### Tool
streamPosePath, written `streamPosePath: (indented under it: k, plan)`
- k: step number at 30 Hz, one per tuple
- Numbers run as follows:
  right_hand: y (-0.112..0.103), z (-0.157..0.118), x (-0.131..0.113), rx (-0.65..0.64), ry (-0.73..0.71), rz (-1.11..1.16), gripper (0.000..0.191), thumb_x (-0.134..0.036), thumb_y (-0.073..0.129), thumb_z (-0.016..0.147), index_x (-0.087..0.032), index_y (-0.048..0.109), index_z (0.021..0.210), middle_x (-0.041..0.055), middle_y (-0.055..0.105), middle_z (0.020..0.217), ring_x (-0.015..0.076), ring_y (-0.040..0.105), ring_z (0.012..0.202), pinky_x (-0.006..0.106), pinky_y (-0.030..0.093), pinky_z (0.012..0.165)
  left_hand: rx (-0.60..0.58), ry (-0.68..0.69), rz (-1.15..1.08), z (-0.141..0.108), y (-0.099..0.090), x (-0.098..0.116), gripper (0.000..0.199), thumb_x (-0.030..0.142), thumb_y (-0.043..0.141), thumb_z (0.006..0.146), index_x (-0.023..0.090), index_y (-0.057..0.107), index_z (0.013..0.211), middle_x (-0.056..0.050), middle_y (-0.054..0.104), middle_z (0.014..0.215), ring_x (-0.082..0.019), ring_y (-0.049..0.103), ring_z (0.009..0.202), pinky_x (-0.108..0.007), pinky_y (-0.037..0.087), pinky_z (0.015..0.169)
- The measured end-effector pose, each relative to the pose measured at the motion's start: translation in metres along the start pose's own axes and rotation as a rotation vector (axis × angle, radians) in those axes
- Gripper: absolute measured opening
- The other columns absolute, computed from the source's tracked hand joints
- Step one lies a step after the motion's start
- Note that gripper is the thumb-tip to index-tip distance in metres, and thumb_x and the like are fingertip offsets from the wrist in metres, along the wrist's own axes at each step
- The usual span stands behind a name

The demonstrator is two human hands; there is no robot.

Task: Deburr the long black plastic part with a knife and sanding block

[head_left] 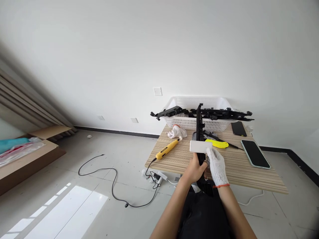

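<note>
My bare left hand [194, 170] is closed around a long black plastic part [199, 127] that stands nearly upright in front of me, its lower end near my lap. My right hand [216, 166], in a white knitted glove with an orange cuff, is closed with its fingertips at the right end of a flat white rectangular piece [199, 146]. The white piece lies crosswise in front of the black part and hides a stretch of it. Just behind the right hand is a neon yellow ridged tool handle [218, 144].
On the wooden table [251, 176] lie a yellow corded pen-shaped tool [167, 149], a white glove [176, 131], a light-cased phone [254, 153] and a black phone [238, 128]. More black parts [224, 114] rest across a white basket [191, 124]. A black cable [116, 179] trails over the floor.
</note>
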State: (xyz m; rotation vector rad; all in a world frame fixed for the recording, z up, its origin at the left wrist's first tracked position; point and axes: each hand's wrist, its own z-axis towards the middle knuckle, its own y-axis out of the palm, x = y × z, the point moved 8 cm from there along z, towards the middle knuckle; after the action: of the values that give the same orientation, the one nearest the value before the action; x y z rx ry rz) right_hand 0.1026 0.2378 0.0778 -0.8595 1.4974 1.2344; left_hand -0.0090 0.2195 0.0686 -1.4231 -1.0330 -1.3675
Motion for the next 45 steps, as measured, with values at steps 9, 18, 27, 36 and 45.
streamPosePath:
  k: [9,18,27,36,45]
  plan:
    - [-0.01,-0.002,0.005,0.072,0.085,0.097,0.038,-0.049,0.07,0.079,-0.021,0.048,0.066,-0.0088,0.036,0.049,0.0065,0.03,0.041,0.02,0.025,0.037,0.016,-0.04,0.009,-0.002,-0.003,0.005,0.04,0.019,0.052,0.085,0.024,0.036,0.121,0.006,0.062,0.06,-0.017,0.062,0.046,-0.025,0.052,0.045]
    - [-0.009,-0.004,0.001,0.096,0.136,0.059,0.037,-0.05,0.071,0.077,-0.021,0.049,0.069,-0.0079,0.042,0.05,0.0062,0.036,0.04,0.019,0.03,0.036,0.008,-0.081,0.077,-0.001,-0.007,0.004,0.025,0.024,0.056,0.083,0.023,0.044,0.105,0.004,0.067,0.068,-0.018,0.068,0.052,-0.026,0.055,0.048]
    - [-0.005,0.001,0.007,0.043,0.091,0.096,0.038,-0.049,0.077,0.071,-0.02,0.053,0.066,-0.0086,0.041,0.047,0.0059,0.035,0.04,0.02,0.027,0.036,-0.013,-0.013,0.058,0.003,0.0,0.006,0.02,0.013,0.053,0.078,0.022,0.047,0.095,0.006,0.06,0.062,-0.015,0.063,0.048,-0.023,0.051,0.045]
    - [-0.01,0.004,0.006,0.108,0.058,0.179,0.04,-0.052,0.076,0.068,-0.021,0.051,0.068,-0.0103,0.039,0.047,0.0065,0.03,0.038,0.021,0.024,0.036,0.037,0.062,0.079,0.003,0.001,0.006,0.026,0.008,0.052,0.073,0.022,0.043,0.094,0.009,0.05,0.062,-0.013,0.06,0.043,-0.02,0.046,0.039]
    - [-0.006,0.0,0.002,0.046,0.003,0.145,0.044,-0.055,0.074,0.068,-0.023,0.044,0.063,-0.0106,0.034,0.046,0.0079,0.026,0.04,0.023,0.022,0.038,0.06,0.083,0.035,-0.004,0.002,0.012,0.031,0.009,0.054,0.072,0.021,0.042,0.096,0.009,0.049,0.063,-0.012,0.059,0.042,-0.02,0.047,0.04]
